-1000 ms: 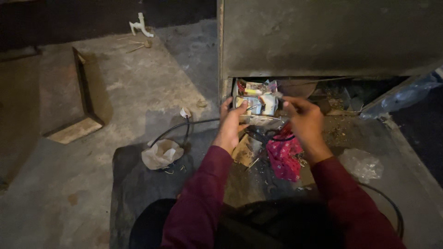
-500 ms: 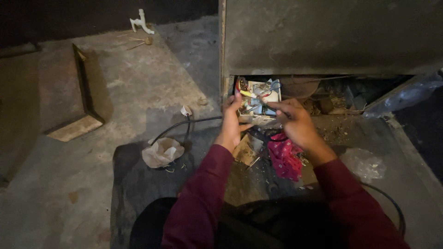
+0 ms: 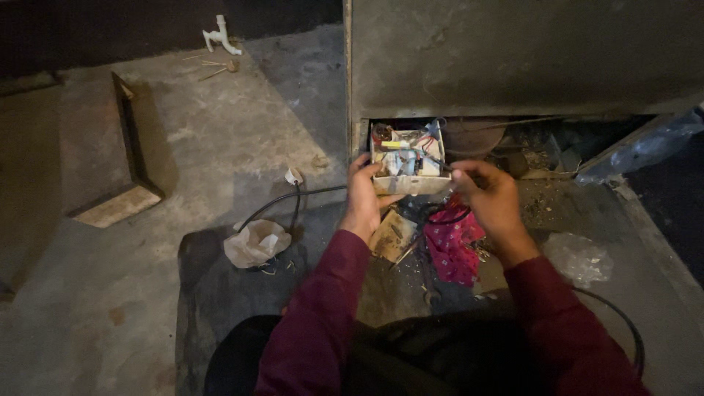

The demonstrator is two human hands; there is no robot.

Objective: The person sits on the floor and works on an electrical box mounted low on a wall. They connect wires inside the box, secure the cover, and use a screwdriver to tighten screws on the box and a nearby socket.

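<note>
Kneeling at the low opening under the grey metal cabinet (image 3: 524, 55), you have little spare room: the cabinet's lower edge hangs just above the small white box (image 3: 408, 165), and the opening's left wall stands just beside your left hand (image 3: 364, 192). That hand is curled around the box's left end, thumb on the front wall, holding it at the mouth of the opening. The box is crammed with wires and small parts. Your right hand (image 3: 490, 199) is at the box's right front corner, fingers pinched together on what looks like a thin dark wire, though the light is too poor to be sure.

Below the box, on the concrete floor (image 3: 220, 132), lie a scrap of brown cardboard (image 3: 392, 235) and a crumpled pink cloth (image 3: 453, 246), both near your wrists. A black cable (image 3: 282, 202) runs left from the opening to a crumpled white bag (image 3: 255, 243). A clear plastic bag (image 3: 579, 258) lies to the right of your right forearm. The floor to the left is open as far as a wooden frame (image 3: 121, 183); a white pipe fitting (image 3: 218, 35) lies far back.

Since half a second ago the box has barely shifted, and your right hand has drawn a little down and right, off the contents to the corner.
</note>
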